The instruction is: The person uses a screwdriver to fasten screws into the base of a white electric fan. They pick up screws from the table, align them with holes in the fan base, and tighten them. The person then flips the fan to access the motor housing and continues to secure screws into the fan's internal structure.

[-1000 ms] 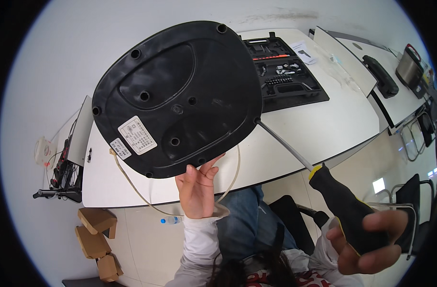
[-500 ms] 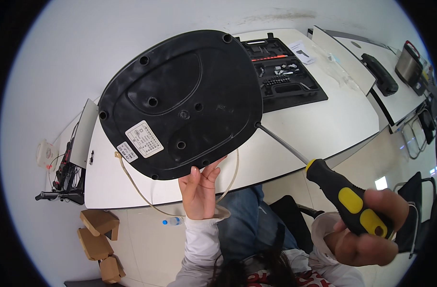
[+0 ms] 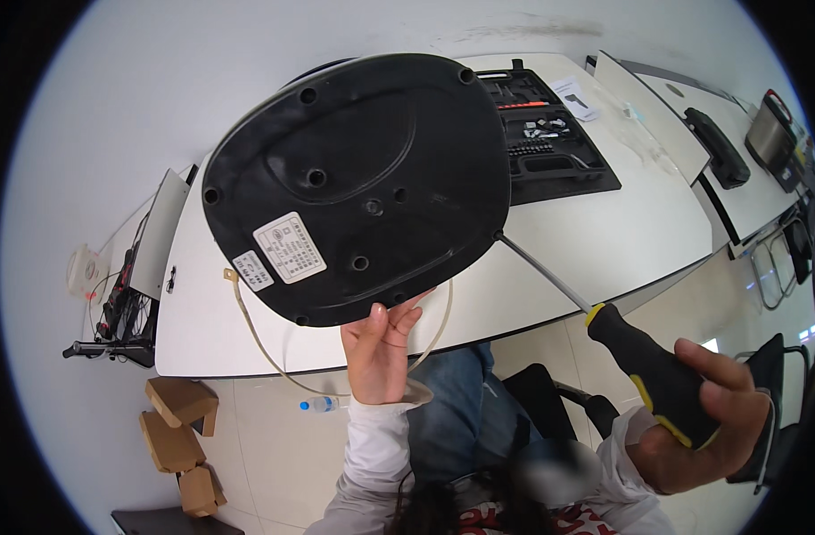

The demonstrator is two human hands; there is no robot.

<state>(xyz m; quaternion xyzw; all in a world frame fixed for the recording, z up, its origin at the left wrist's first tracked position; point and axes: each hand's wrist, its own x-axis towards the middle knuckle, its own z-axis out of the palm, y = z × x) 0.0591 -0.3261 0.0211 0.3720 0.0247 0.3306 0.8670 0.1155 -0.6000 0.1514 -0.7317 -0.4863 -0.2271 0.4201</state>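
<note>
Two hands share this: the left hand's (image 3: 381, 367) fingers pinch the lower edge of the black base (image 3: 448, 169), tilted up over the worktop (image 3: 604, 259); the right hand's (image 3: 724, 437) fingers wrap the screwdriver (image 3: 653, 364), tip at a rim hole (image 3: 498, 235). Keep the shaft in line with that hole, bracing the base against twist.

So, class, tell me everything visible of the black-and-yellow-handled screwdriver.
The black-and-yellow-handled screwdriver has a slim, grey, metal-looking shaft and a thick handle that looks like plastic or rubber, with a yellow collar where they meet. It slants up and leftward in the picture, its handle held in the right hand, its tip at a hole near the lower right edge of the black, rounded, plastic-looking base; the tip's shape cannot be made out.
</note>
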